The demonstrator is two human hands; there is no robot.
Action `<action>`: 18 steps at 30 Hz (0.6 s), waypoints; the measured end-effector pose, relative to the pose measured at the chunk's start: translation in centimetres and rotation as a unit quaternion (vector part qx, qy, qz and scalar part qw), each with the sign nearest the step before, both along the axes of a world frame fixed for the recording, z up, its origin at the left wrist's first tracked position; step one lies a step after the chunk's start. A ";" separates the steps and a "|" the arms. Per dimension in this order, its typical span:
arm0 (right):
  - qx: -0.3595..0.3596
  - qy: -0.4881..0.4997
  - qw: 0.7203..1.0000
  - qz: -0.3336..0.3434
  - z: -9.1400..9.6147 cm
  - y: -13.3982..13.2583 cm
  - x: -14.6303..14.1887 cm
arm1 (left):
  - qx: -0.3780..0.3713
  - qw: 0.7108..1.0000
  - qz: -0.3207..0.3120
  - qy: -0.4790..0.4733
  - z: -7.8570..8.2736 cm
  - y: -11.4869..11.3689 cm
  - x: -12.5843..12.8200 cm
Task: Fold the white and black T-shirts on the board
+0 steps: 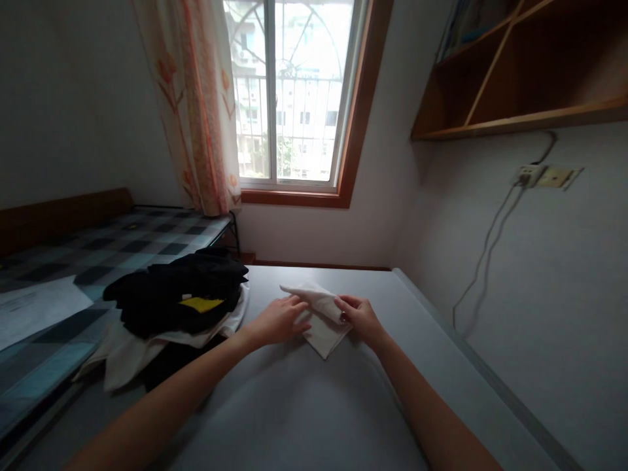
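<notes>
A small white piece of folded cloth (324,337) lies on the grey table, one corner pointing toward me and its upper layer lifted. My right hand (360,317) pinches the right edge of that upper layer between thumb and fingers. At the cloth's left side is my left hand (280,319), thumb and fingers apart, fingertips touching or just over the fabric. To the left, a heap of black clothes (181,281) with a yellow patch rests on top of white clothes (132,356).
The grey table (314,418) ends at a raised right edge near the wall. On the left stands a bed with a checked cover (196,229) and a paper sheet (39,307). A cable (483,258) hangs from a wall socket, below a wooden shelf (520,118).
</notes>
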State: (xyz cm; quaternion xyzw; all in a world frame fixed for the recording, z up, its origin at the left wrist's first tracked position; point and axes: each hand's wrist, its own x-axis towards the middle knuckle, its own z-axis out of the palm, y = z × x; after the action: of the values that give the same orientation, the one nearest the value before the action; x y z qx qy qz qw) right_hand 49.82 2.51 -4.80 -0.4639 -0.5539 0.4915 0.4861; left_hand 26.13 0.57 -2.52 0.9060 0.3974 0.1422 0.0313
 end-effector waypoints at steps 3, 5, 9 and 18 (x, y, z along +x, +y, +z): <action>0.020 0.119 0.987 -0.104 0.3 1.1 2.0 | 0.011 1.000 0.000 0.026 -2.3 -0.4 1.0; 0.043 0.165 0.964 -0.203 -0.2 2.3 4.6 | 0.026 0.999 -0.004 0.028 -3.3 -0.5 1.2; 0.073 0.031 0.907 -0.413 -2.1 4.1 9.7 | 0.020 1.000 0.014 0.018 -3.5 0.4 0.8; 0.191 -0.482 0.835 -0.186 -2.3 1.7 4.4 | 0.039 0.980 0.173 0.095 -1.3 2.0 0.6</action>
State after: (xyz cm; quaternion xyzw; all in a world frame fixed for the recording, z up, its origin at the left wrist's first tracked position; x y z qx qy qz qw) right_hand 54.26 4.18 -7.07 -0.6347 -0.7038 -0.0096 0.3190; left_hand 26.77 2.60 -3.83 0.8337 0.5432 0.0739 -0.0667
